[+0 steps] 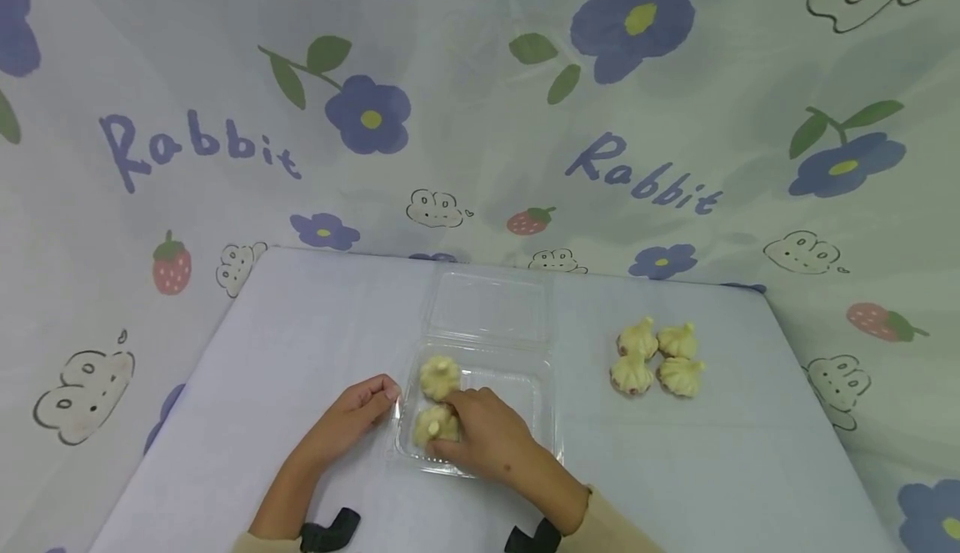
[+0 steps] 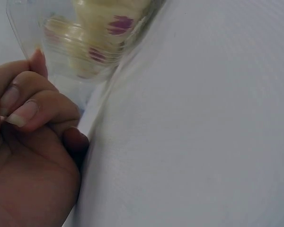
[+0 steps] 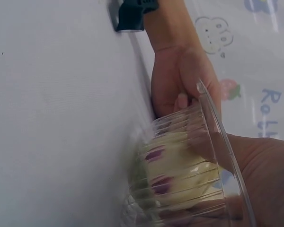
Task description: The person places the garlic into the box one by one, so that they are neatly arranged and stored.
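A clear plastic clamshell box (image 1: 551,403) lies open on the table, its hinged lid (image 1: 491,307) folded back. Two cream garlic bulbs (image 1: 439,377) sit along its left side, one behind the other. Fingers and thumb of my right hand (image 1: 495,440) reach into the box and grip the front garlic bulb (image 1: 435,424). At the box's left edge, my left hand (image 1: 348,419) holds the rim with its fingertips; the other fingers are curled in the left wrist view. Purple marks show on the garlic bulb (image 3: 180,177) through the ribbed wall in the right wrist view.
Several more garlic bulbs (image 1: 678,376) stand in a close group on the table to the right of the box. A white cloth (image 1: 675,478) covers the table. Behind it hangs a printed curtain (image 1: 465,119) with flowers and rabbits.
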`<state>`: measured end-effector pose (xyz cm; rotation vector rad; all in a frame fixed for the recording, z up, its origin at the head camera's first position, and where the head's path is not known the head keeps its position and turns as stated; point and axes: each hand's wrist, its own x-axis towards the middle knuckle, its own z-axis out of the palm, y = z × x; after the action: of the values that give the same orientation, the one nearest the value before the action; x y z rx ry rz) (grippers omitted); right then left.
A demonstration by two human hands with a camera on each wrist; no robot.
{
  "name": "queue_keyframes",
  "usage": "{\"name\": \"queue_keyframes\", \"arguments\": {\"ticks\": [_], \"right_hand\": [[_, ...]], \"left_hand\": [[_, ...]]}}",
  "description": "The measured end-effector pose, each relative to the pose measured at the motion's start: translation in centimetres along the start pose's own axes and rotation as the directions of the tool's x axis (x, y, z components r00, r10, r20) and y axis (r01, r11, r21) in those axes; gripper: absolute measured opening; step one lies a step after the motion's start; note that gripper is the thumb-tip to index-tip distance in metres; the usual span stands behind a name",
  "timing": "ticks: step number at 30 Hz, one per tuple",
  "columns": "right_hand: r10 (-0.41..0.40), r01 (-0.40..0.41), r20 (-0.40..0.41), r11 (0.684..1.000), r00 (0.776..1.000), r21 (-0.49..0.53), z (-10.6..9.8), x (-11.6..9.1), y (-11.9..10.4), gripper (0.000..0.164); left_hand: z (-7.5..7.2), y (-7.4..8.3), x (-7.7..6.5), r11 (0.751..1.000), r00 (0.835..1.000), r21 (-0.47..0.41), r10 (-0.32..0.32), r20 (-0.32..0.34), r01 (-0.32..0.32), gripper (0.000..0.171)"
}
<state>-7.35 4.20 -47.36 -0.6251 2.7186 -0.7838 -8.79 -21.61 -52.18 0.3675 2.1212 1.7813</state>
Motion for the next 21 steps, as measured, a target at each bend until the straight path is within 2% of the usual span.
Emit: {"name": "queue_keyframes", "arguments": {"ticks": [11, 15, 21], "right_hand": [[-0.05, 0.049, 0.031, 0.998, 0.998, 0.042, -0.3, -0.5, 0.9, 0.051], [-0.067, 0.064, 0.053, 0.997, 0.996, 0.044, -0.4, -0.6, 1.5, 0.048], [-0.092, 0.089, 0.045, 0.994, 0.995, 0.059, -0.4, -0.6, 1.7, 0.047]], "left_hand": [[0.3, 0.2, -0.1, 0.999, 0.999, -0.017, -0.036, -0.017, 0.035, 0.03], [0.3, 0.1, 0.0, 1.0, 1.0, -0.012, -0.025, -0.012, 0.025, 0.03], [0.2, 0.2, 0.0, 1.0, 1.0, -0.003, -0.02, -0.012, 0.02, 0.029]]}}
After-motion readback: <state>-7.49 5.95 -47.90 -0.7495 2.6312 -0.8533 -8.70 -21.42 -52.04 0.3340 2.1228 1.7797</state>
